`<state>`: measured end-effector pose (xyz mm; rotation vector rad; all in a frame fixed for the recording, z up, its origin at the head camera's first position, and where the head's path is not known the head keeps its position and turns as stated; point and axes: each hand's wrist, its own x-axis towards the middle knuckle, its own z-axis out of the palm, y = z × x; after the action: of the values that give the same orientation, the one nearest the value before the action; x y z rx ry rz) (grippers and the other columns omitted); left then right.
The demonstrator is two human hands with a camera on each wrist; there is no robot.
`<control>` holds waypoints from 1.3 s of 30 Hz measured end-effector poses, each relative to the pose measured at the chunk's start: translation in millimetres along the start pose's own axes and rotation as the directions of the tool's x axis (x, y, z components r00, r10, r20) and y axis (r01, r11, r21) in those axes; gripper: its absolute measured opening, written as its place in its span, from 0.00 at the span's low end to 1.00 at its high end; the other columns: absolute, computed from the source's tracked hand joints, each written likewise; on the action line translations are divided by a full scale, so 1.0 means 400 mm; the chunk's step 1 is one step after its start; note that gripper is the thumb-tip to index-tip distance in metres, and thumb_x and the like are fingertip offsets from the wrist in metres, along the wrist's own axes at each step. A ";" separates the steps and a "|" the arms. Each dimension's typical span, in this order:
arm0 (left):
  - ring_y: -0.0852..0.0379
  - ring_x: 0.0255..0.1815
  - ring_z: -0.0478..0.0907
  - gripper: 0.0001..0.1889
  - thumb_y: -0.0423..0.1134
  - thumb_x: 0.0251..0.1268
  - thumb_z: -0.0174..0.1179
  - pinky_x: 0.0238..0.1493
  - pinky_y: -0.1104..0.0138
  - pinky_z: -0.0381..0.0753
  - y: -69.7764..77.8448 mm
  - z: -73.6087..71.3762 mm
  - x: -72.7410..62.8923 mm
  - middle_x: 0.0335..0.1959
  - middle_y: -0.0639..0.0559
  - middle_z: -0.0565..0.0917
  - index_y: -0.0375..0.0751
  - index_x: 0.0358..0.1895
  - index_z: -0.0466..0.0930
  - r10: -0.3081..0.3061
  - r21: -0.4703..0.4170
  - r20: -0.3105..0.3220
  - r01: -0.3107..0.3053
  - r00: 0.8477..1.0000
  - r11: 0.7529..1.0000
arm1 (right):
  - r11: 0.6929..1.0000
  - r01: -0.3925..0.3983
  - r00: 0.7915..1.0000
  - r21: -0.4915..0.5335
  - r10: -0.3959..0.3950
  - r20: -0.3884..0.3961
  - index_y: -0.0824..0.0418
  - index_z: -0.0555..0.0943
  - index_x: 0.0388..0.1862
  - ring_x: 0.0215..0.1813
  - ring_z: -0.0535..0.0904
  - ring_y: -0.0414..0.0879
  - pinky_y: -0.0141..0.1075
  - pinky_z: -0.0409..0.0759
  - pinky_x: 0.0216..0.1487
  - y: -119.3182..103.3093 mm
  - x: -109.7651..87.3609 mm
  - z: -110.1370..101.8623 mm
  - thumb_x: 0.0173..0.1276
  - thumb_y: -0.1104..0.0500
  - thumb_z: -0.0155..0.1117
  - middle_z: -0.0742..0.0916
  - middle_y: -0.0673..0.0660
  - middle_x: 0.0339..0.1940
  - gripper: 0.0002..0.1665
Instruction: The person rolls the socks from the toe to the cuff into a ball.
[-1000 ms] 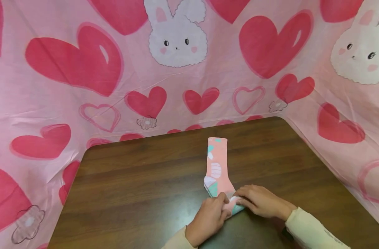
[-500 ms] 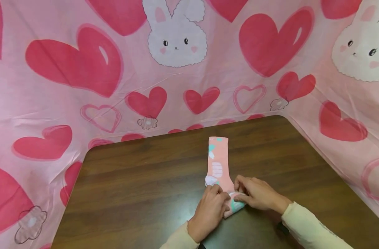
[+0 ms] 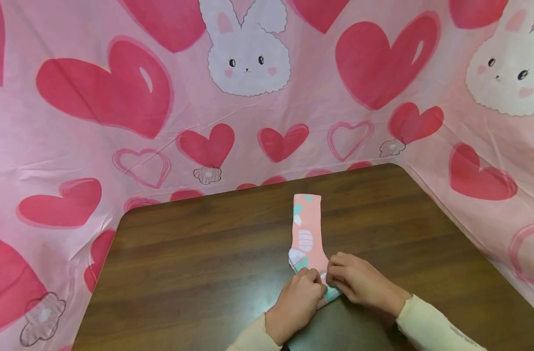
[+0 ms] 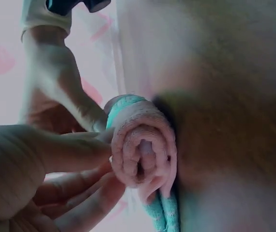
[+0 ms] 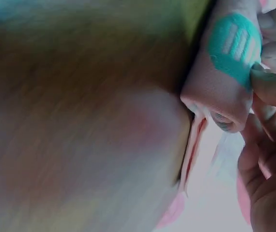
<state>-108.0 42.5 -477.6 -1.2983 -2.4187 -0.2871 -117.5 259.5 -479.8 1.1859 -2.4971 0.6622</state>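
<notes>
A pair of pink socks [image 3: 309, 229], stacked and patterned in white and teal, lies on the table with the cuff end pointing away. The toe end is wound into a roll [image 4: 145, 150], whose spiral end faces the left wrist camera. My left hand [image 3: 295, 302] holds the roll's left end, thumb and fingers against it. On the right end, my right hand [image 3: 363, 282] pinches the roll; in the right wrist view its teal patch [image 5: 235, 46] sits beside the thumb. Much of the roll is hidden behind the fingers in the head view.
The dark wooden table [image 3: 196, 253] extends around the socks on all sides. Behind it and along both sides hangs a pink cloth [image 3: 245, 112] printed with hearts and rabbits, meeting the table's far edge.
Both hands have shifted their fingers on the roll. The right hand's fingers have come closer to the left hand, covering more of the roll. The cuff end stays in place.
</notes>
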 end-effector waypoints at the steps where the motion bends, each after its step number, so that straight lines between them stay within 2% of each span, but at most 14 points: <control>1: 0.62 0.29 0.70 0.05 0.42 0.55 0.74 0.23 0.77 0.71 0.001 -0.001 -0.002 0.29 0.58 0.75 0.51 0.27 0.87 0.016 0.021 0.001 -0.016 1.000 1.000 | 0.999 0.040 0.999 -0.005 -0.040 -0.004 0.50 0.82 0.32 0.38 0.72 0.35 0.29 0.74 0.39 -0.003 -0.004 -0.001 0.53 0.68 0.74 0.79 0.42 0.38 0.15; 4: 0.60 0.28 0.70 0.04 0.41 0.59 0.69 0.17 0.75 0.70 0.006 -0.001 -0.005 0.30 0.56 0.76 0.47 0.29 0.87 0.056 0.086 0.026 -0.058 0.998 0.995 | 0.995 0.095 0.995 -0.036 -0.094 0.012 0.54 0.84 0.37 0.42 0.75 0.37 0.32 0.77 0.43 -0.012 -0.017 -0.006 0.50 0.67 0.75 0.81 0.44 0.41 0.15; 7: 0.58 0.29 0.71 0.08 0.44 0.55 0.68 0.16 0.72 0.70 0.011 -0.001 -0.005 0.31 0.54 0.76 0.43 0.31 0.88 0.075 0.134 0.062 -0.083 0.995 0.988 | 0.990 0.112 0.993 -0.089 -0.108 0.042 0.57 0.86 0.40 0.44 0.77 0.40 0.36 0.78 0.45 -0.017 -0.026 -0.008 0.44 0.63 0.78 0.82 0.46 0.43 0.21; 11: 0.57 0.28 0.71 0.10 0.49 0.48 0.68 0.15 0.71 0.69 0.019 0.004 -0.003 0.29 0.53 0.76 0.47 0.25 0.87 0.111 0.211 0.061 -0.122 0.992 0.970 | 0.979 0.133 0.991 -0.157 -0.126 0.053 0.59 0.86 0.40 0.43 0.78 0.41 0.39 0.78 0.44 -0.019 -0.030 0.000 0.38 0.59 0.81 0.82 0.47 0.41 0.25; 13: 0.58 0.26 0.70 0.08 0.48 0.49 0.67 0.14 0.71 0.68 0.025 0.006 -0.001 0.27 0.54 0.75 0.50 0.21 0.85 0.134 0.254 0.045 -0.141 0.990 0.957 | 0.976 0.135 0.991 -0.169 -0.130 0.043 0.59 0.87 0.39 0.42 0.78 0.41 0.39 0.78 0.43 -0.020 -0.030 0.004 0.37 0.58 0.82 0.82 0.46 0.40 0.26; 16: 0.59 0.25 0.70 0.07 0.46 0.52 0.67 0.14 0.71 0.66 0.033 0.010 0.001 0.24 0.54 0.74 0.53 0.21 0.85 0.155 0.326 0.031 -0.157 0.987 0.932 | 0.975 0.135 0.991 -0.175 -0.131 0.034 0.58 0.86 0.38 0.40 0.77 0.41 0.38 0.78 0.41 -0.021 -0.028 0.009 0.35 0.55 0.84 0.82 0.45 0.38 0.26; 20: 0.60 0.24 0.69 0.06 0.44 0.53 0.69 0.15 0.72 0.66 0.040 0.015 0.004 0.23 0.55 0.74 0.54 0.21 0.85 0.143 0.374 0.046 -0.150 0.989 0.915 | 0.978 0.114 0.993 -0.176 -0.110 0.029 0.54 0.83 0.33 0.36 0.73 0.39 0.37 0.76 0.38 -0.021 -0.019 0.014 0.32 0.55 0.86 0.78 0.43 0.34 0.26; 25: 0.60 0.24 0.68 0.05 0.43 0.49 0.71 0.14 0.73 0.67 0.043 0.024 0.004 0.23 0.55 0.74 0.52 0.23 0.83 0.104 0.392 0.052 -0.116 0.993 0.913 | 0.981 0.095 0.996 -0.168 -0.094 0.013 0.52 0.78 0.30 0.34 0.72 0.39 0.38 0.72 0.37 -0.015 -0.009 0.025 0.25 0.55 0.85 0.75 0.41 0.30 0.29; 28: 0.60 0.23 0.68 0.05 0.43 0.50 0.70 0.14 0.73 0.67 0.040 0.027 0.004 0.22 0.55 0.74 0.51 0.24 0.83 0.081 0.402 0.057 -0.098 0.995 0.910 | 0.982 0.084 0.996 -0.170 -0.083 0.012 0.52 0.77 0.29 0.34 0.71 0.39 0.37 0.70 0.35 -0.013 -0.006 0.030 0.25 0.54 0.85 0.75 0.41 0.30 0.30; 33: 0.60 0.22 0.67 0.09 0.45 0.49 0.71 0.14 0.73 0.66 0.029 0.029 0.004 0.22 0.55 0.73 0.50 0.24 0.80 0.059 0.357 0.034 -0.067 0.998 0.932 | 0.985 0.033 0.999 -0.167 -0.033 0.002 0.51 0.76 0.27 0.33 0.71 0.37 0.35 0.68 0.32 -0.013 -0.004 0.034 0.30 0.55 0.85 0.76 0.40 0.30 0.26; 39: 0.59 0.21 0.69 0.12 0.44 0.41 0.72 0.16 0.73 0.69 0.009 0.030 0.005 0.22 0.54 0.73 0.45 0.26 0.78 -0.011 0.177 0.032 0.005 0.999 0.984 | 0.991 -0.044 0.999 -0.129 0.044 -0.004 0.50 0.80 0.31 0.35 0.71 0.35 0.36 0.72 0.35 -0.015 -0.009 0.034 0.40 0.56 0.84 0.79 0.39 0.32 0.21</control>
<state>-108.7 50.2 -487.8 -1.2236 -2.4141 -0.0511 -111.6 251.4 -491.5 1.0871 -2.5293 0.5031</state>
